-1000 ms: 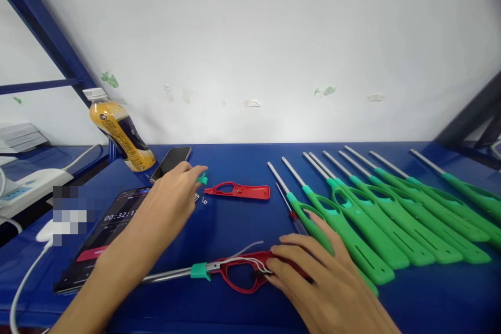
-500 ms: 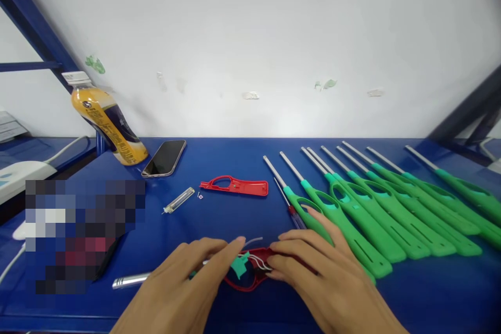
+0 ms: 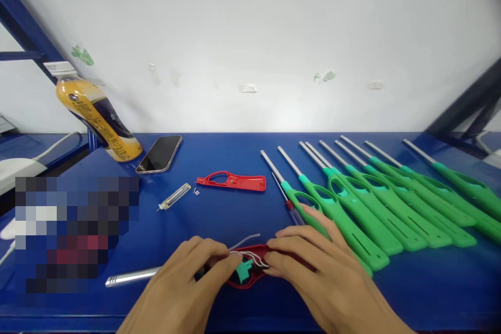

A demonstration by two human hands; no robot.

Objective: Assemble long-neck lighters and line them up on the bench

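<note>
Head view: the left hand has come back to the red shell between both hands, bringing the teal piece to its loop, so the work is now two-handed. Its fingers curl nearly closed, thumb against that piece, grip hidden; the right hand pinches the shell's other end. A second ago the left hand was farther out, partly covering the clear tube.
</note>
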